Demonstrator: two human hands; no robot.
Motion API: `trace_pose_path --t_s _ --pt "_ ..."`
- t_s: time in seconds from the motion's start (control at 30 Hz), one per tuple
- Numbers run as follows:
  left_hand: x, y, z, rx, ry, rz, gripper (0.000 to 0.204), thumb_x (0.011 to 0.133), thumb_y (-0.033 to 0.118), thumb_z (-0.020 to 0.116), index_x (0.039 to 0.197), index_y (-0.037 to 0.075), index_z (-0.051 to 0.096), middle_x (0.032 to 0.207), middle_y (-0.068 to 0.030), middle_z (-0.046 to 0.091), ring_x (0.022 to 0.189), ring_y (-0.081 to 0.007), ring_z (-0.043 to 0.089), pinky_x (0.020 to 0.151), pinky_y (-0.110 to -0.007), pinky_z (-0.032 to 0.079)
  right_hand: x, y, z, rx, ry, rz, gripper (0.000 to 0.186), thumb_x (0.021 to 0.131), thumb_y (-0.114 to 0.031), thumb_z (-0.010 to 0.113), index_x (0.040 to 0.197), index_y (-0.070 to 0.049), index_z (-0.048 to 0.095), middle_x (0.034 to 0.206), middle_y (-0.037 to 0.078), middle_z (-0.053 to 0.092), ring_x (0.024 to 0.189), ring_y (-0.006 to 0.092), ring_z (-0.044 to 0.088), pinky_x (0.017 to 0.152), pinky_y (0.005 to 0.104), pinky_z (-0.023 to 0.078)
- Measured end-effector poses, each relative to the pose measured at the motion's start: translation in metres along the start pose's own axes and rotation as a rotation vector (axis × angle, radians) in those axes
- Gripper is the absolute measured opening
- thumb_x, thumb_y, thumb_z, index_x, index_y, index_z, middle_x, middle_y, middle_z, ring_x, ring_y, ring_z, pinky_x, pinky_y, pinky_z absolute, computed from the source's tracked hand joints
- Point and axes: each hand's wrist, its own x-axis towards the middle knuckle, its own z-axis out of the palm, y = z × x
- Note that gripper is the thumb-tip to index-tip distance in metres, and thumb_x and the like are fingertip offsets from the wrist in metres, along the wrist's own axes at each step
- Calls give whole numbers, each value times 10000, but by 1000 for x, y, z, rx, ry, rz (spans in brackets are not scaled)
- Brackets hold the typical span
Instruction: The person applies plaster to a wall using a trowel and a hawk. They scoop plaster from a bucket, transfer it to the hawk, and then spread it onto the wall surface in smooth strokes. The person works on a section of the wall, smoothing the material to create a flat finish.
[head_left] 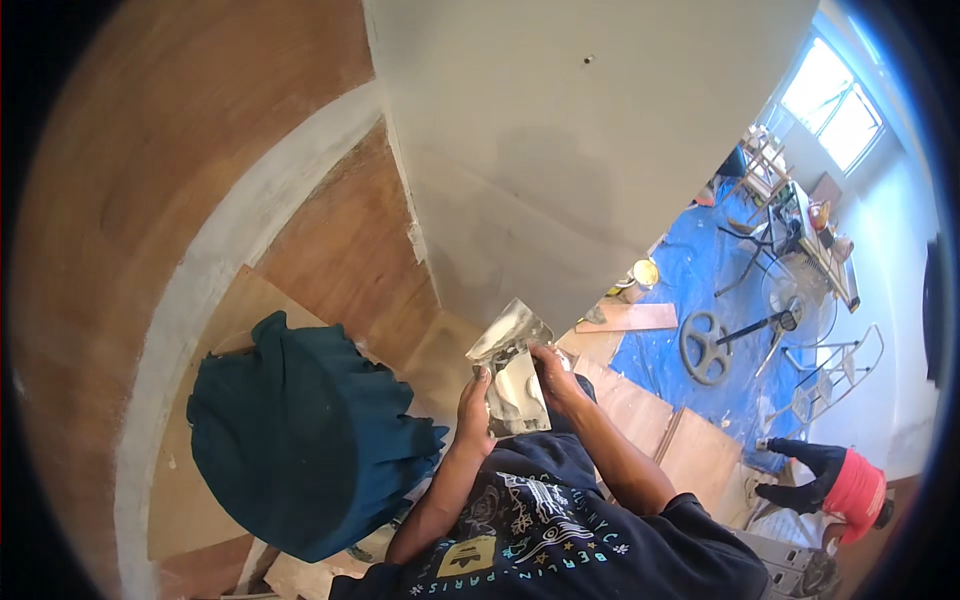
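Note:
My left hand (474, 408) is closed on the left edge of a flat, smeared putty plate (508, 422), held in front of my chest. White putty (517, 385) lies on its face. Closed fingers of my right hand (558, 378) grip a wide, thin scraper blade (512, 328), tilted over the plate's upper end and coated with pale putty. The blade's handle cannot be made out. Beyond my hands stands a pale wall panel (530, 200), with bare plywood (350, 250) and a whitish filled seam (230, 230) on its left.
A dark green cloth (300, 440) drapes over a rounded object at lower left. On the right, blue sheeting (650, 370) covers the floor under a pedestal fan (785, 315), a folding step ladder (830, 380) and a cluttered table (825, 240). A person in red (853, 500) bends at lower right.

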Motion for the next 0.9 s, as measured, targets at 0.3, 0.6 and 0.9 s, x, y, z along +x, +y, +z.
trace_pose_path --t_s 0.3,0.6,0.9 --pt "-16 16 -26 3 163 103 433 1014 362 511 1336 73 535 1262 -75 624 1136 -230 612 981 -398 485 52 -4 -15 -1335 354 -660 709 864 -272 707 1367 101 376 823 182 680 768 327 669 726 449 533" --pt "-39 14 -31 59 180 46 399 1011 359 524 1282 70 567 1211 -84 645 1085 -216 636 934 -385 511 109 -64 -37 -1848 467 -474 1089 830 -241 731 1493 120 -54 794 256 676 788 406 675 725 481 548" --pt "-44 19 -24 66 250 35 406 1005 352 543 1290 65 568 1211 -82 649 1088 -221 636 933 -381 514 120 -72 -40 -1950 482 -434 1079 834 -276 736 1505 112 -15 826 196 693 803 346 675 732 472 547"
